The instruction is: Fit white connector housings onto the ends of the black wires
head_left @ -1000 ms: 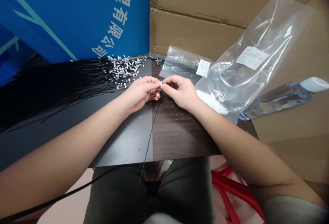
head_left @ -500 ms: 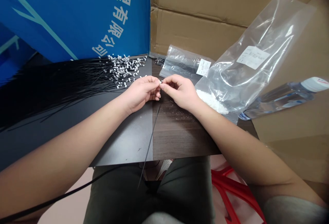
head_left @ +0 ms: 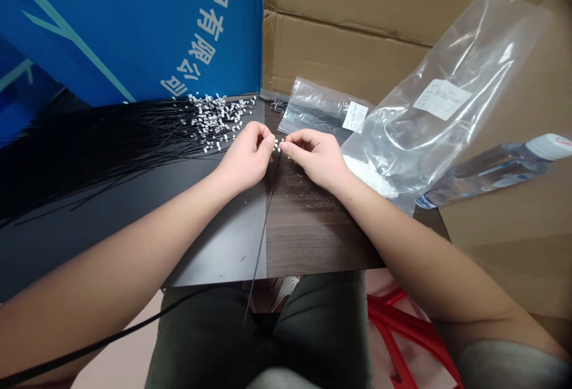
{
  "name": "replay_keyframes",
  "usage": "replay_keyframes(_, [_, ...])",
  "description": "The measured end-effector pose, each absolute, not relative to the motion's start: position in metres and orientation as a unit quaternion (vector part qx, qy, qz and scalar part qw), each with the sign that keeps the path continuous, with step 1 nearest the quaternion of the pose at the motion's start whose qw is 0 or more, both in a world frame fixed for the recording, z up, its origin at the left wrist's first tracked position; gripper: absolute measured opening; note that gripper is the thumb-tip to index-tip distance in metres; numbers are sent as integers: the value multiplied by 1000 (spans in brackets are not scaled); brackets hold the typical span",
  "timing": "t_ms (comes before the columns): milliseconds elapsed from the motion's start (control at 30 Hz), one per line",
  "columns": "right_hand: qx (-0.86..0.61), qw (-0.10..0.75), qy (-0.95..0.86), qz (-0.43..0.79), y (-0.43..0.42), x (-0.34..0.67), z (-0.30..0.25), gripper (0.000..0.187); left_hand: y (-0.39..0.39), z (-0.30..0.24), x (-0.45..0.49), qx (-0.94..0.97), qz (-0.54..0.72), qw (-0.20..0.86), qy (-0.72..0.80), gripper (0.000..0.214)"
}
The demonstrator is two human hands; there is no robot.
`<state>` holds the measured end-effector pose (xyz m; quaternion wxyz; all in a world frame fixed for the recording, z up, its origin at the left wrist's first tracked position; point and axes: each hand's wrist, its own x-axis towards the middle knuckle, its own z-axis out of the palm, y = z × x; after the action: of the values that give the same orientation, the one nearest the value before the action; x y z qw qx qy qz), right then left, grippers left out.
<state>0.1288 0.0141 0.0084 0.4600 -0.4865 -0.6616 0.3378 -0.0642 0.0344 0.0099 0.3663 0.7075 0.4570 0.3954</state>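
My left hand (head_left: pixel 246 159) and my right hand (head_left: pixel 315 158) meet over the middle of the dark table (head_left: pixel 313 234), fingers pinched together. Between the fingertips sits a small white piece (head_left: pixel 277 144) on the end of a thin black strand (head_left: pixel 263 240) that runs down past the table's front edge to my lap. Which hand grips the strand and which the white piece is hard to tell. Just left of my left hand lies a pile of black strands with white tips (head_left: pixel 134 133).
A blue printed board (head_left: pixel 134 25) and cardboard boxes (head_left: pixel 339 25) stand behind the table. A small clear bag (head_left: pixel 319 112), a large clear bag with white bits (head_left: pixel 429 103) and a lying water bottle (head_left: pixel 496 168) are on the right. A red stool (head_left: pixel 402 329) shows below.
Both hands have shifted slightly away from me and up the table, the left fingers closing more tightly over the strand's end. The strand moved with them.
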Motion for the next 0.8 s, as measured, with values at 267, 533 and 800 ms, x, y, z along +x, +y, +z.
replay_keyframes(267, [-493, 454, -662, 336, 14, 128, 9, 24, 26, 17, -63, 769, 360, 267, 455, 10])
replay_keyframes(533, [-493, 453, -662, 337, 12, 127, 10, 16, 22, 19, -63, 790, 337, 238, 453, 9])
replay_keyframes(800, [-501, 457, -652, 339, 15, 128, 11, 19, 39, 6, -68, 738, 396, 345, 425, 11])
